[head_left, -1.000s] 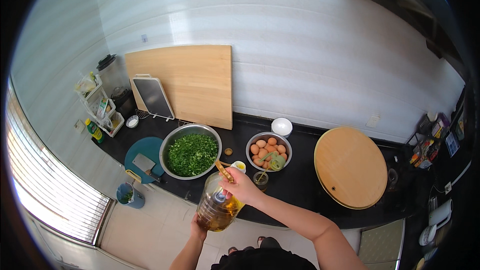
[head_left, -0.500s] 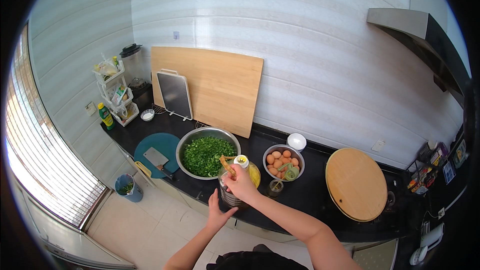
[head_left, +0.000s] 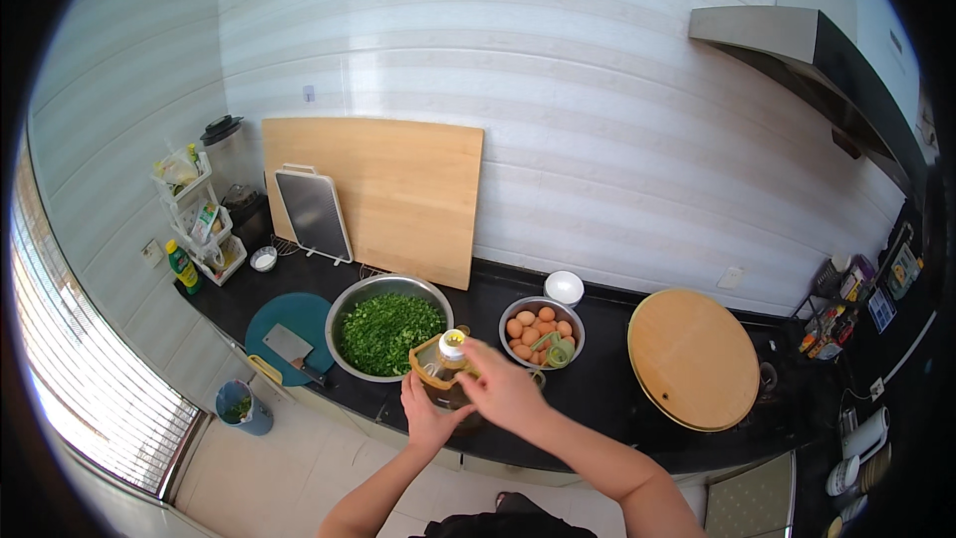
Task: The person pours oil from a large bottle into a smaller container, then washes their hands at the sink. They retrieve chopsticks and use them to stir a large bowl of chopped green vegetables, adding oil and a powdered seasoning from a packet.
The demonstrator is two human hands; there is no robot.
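Observation:
A large clear oil jug (head_left: 447,396) with a tan handle and a white neck is at the counter's front edge. My left hand (head_left: 430,421) is closed on its near left side, with the thumb in front. My right hand (head_left: 510,397) is at the right of the neck, thumb and fingers apart, fingertips close to the white top; whether they touch it I cannot tell. Just behind the jug, to the left, a steel basin (head_left: 334,351) holds chopped greens (head_left: 390,333). Right of it stands a steel bowl (head_left: 575,351) of brown eggs (head_left: 525,318) with a green-handled tool.
A teal cutting board (head_left: 267,317) with a cleaver (head_left: 288,342) lies left. A wooden board (head_left: 408,189) leans on the wall. White bowls (head_left: 565,288) stand behind the eggs; a round wooden lid (head_left: 692,359) is right. A blue bin (head_left: 245,410) is on the floor.
My right hand has let go of the jug's handle and moved beside its neck. My left hand has closed on the jug. The handle now points left, and the view has shifted right.

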